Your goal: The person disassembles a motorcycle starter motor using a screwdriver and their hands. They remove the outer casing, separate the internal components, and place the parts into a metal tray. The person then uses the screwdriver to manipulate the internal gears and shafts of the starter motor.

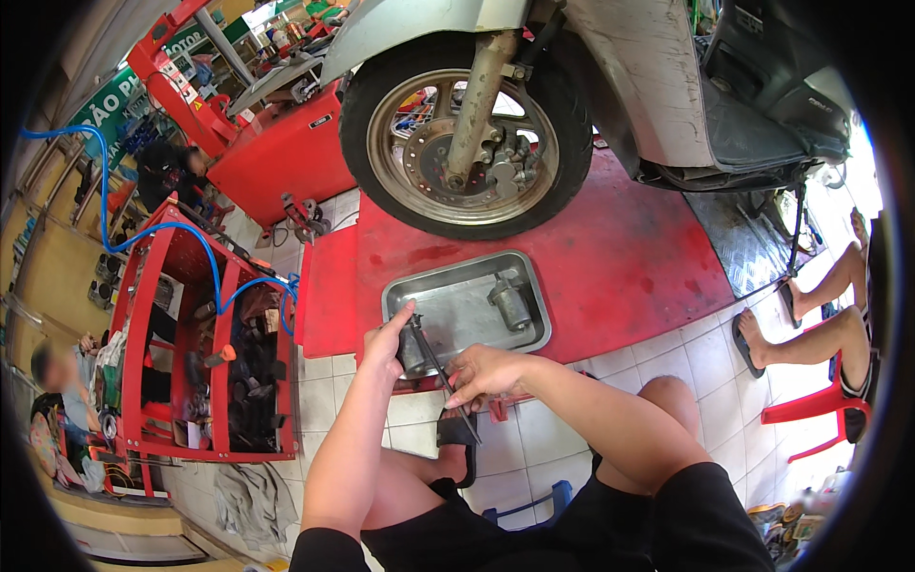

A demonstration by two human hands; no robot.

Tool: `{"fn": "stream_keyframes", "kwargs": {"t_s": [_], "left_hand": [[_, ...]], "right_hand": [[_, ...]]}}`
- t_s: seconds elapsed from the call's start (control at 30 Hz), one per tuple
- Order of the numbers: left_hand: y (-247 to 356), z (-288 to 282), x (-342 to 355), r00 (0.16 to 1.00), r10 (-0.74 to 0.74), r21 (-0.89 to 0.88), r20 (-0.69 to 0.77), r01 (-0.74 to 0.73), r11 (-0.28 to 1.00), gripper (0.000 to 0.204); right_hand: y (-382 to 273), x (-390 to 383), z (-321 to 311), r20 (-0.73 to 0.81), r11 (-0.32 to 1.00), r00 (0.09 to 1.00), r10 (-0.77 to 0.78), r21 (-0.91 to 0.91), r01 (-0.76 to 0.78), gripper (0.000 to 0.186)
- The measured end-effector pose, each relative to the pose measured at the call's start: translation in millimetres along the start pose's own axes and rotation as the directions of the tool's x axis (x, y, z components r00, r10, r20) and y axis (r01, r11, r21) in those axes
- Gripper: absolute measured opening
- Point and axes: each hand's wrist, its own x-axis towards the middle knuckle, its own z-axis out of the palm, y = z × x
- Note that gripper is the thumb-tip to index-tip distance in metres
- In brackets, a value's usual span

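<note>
My left hand [386,343] is closed around a grey metal cylinder [416,355] at the near left corner of a metal tray [545,324]. A long thin dark rod [435,362] slants from beside that cylinder down toward my right foot. My right hand [484,372] pinches the rod near its middle, just outside the tray's near edge. The rod's exact kind and its upper end at the cylinder are hard to make out. Inside the tray, apart from my hands, stands a second grey metal cylinder [512,305] with a narrower top.
A scooter's front wheel [467,224] stands on the red lift platform [629,248] beyond the tray. To the left is a red tool cart [219,381] with a blue hose [212,250]. A grey rag [253,500] lies on the tiles. At right, a person's legs [810,343] show beside a red chair [810,410].
</note>
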Motion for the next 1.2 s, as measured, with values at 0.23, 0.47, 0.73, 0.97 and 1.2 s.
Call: {"fn": "stream_keyframes", "kwargs": {"t_s": [0.23, 0.47, 0.73, 0.97, 1.2], "left_hand": [[0, 3, -2, 1.0, 0.016, 0.005, -0.01, -0.016, 1.0, 0.044], [2, 5, -9, 1.0, 0.017, 0.037, -0.018, -0.017, 0.999, 0.045], [-3, -2, -3, 1.0, 0.013, 0.058, -0.023, -0.012, 0.998, 0.042], [-4, 1, -2, 1.0, 0.017, 0.031, -0.014, -0.017, 0.999, 0.044], [-5, 3, -3, 1.0, 0.006, 0.04, -0.013, -0.006, 0.999, 0.045]], "right_hand": [[6, 4, 1, 0.078, 0.984, 0.997, -0.02, 0.177, 0.006, 0.048], [-2, -2, 1, -0.096, 0.998, 0.994, 0.053, 0.051, -0.048, 0.063], [6, 1, 3, 0.023, 0.931, 0.998, 0.053, 0.361, -0.058, 0.036], [-7, 0, 5, -0.079, 0.995, 0.993, 0.087, -0.032, -0.09, 0.036], [4, 7, 13, 0.051, 0.938, 0.997, 0.054, 0.34, -0.068, 0.028]]}}
